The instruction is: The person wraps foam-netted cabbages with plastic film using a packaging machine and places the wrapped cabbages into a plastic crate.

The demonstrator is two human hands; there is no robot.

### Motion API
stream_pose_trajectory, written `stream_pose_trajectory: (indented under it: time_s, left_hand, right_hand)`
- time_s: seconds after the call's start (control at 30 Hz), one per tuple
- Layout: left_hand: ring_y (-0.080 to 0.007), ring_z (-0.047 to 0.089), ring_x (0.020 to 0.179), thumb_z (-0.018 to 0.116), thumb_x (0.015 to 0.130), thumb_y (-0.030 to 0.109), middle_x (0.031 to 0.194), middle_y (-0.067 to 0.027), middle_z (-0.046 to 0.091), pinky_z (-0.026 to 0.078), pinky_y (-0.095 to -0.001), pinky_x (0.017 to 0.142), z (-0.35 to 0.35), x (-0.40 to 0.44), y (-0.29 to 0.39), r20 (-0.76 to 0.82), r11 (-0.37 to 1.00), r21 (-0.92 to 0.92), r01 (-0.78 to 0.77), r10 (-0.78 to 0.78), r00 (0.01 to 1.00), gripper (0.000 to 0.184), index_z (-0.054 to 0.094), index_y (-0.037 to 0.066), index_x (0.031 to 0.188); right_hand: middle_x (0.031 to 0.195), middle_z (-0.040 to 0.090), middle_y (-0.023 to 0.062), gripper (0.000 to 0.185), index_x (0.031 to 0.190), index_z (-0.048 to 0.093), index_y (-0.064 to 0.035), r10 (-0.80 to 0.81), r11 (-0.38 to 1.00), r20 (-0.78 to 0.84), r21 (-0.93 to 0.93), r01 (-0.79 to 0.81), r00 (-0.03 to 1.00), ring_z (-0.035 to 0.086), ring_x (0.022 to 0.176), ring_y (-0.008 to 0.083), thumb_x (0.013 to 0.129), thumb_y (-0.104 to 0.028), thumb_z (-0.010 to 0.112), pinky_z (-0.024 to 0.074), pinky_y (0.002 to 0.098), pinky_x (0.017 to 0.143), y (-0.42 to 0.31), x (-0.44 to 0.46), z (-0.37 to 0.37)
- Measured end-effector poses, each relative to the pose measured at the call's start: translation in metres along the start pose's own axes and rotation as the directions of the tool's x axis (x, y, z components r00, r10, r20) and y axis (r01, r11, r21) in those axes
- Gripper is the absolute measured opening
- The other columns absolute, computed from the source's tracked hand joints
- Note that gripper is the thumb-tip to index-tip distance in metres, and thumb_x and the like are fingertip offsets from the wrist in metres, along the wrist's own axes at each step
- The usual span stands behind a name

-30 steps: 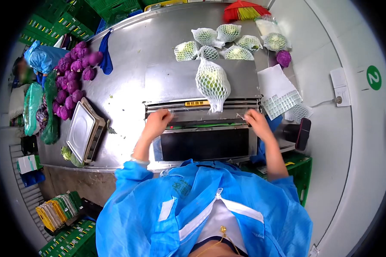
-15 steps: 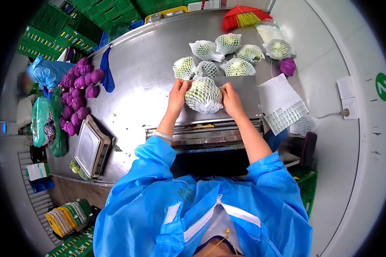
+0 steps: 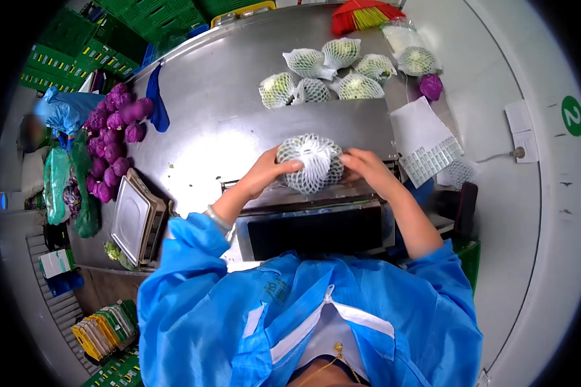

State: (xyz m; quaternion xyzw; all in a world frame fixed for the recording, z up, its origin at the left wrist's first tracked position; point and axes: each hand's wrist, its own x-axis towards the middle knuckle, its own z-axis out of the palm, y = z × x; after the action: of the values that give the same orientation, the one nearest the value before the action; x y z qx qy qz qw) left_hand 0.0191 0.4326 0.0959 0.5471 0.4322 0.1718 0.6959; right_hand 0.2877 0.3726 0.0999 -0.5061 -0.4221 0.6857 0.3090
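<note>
Broad and shiny, a metal table [image 3: 239, 71] runs toward a pale wall [image 3: 497, 187] on the right. Near its front edge, a round vegetable [image 3: 313, 171] in white foam netting sits between the two hands, above the far part of a machine [image 3: 316, 233] with a black panel; whether it rests on the metal or is slightly raised, I cannot tell. The left hand [image 3: 263, 173] grasps one side, thumb over the gathered net, and the right hand [image 3: 370, 169] grips the other. The step in hand appears to be steadying the piece with its gathered net uppermost; a next move calls for even pressure from both sides, so the mesh does not slip. Beyond lie several other netted vegetables [image 3: 359, 86], and to the right a grid-marked sheet [image 3: 430, 155]. Further out are a scale [image 3: 132, 222], heaped purple cabbages [image 3: 113, 153], a blue cloth [image 3: 155, 103] and a red-and-yellow broom [image 3: 361, 18].
</note>
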Motion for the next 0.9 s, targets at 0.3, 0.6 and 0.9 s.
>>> stream_pose_trajectory:
  time_s: [0.3, 0.6, 0.9]
  left_hand:
    - [-0.0308, 0.054, 0.124, 0.04, 0.094, 0.07, 0.141, -0.0126, 0.05, 0.052, -0.0433, 0.097, 0.062, -0.108, -0.038, 0.295, 0.748, -0.285, 0.6, -0.527, 0.797, 0.081, 0.034, 0.012, 0.15]
    - [-0.01, 0.066, 0.067, 0.052, 0.103, 0.031, 0.074, -0.007, 0.071, 0.047, -0.0235, 0.057, 0.07, -0.152, -0.172, -0.132, 0.982, -0.103, 0.16, -0.173, 0.976, 0.04, 0.067, -0.002, 0.087]
    - [-0.0309, 0.062, 0.056, 0.058, 0.093, 0.017, 0.062, -0.0135, 0.061, 0.047, -0.0422, 0.05, 0.059, -0.122, -0.224, -0.284, 0.468, 0.884, 0.005, 0.526, 0.802, 0.015, 0.063, 0.008, 0.082]
  right_hand:
    - [0.07, 0.067, 0.0146, 0.046, 0.09, 0.062, 0.004, 0.073, 0.896, -0.047, -0.437, -0.086, 0.996, 0.067, 0.062, 0.0231, 0.09, -0.041, 0.068, 0.0517, 0.0347, 0.057, 0.048, -0.12, 0.059]
    - [0.055, 0.055, 0.0088, 0.048, 0.07, 0.056, 0.0014, -0.058, 0.987, -0.584, -0.156, -0.042, 0.81, 0.052, 0.049, 0.0162, 0.098, -0.037, 0.057, 0.0413, 0.0345, 0.051, 0.181, -0.107, 0.085]
    - [0.06, 0.06, 0.0154, 0.037, 0.072, 0.055, -0.0067, -0.522, 0.376, -0.598, -0.801, -0.465, 0.608, 0.062, 0.057, 0.0353, 0.097, -0.033, 0.056, 0.0497, 0.0462, 0.055, 0.231, -0.098, 0.078]
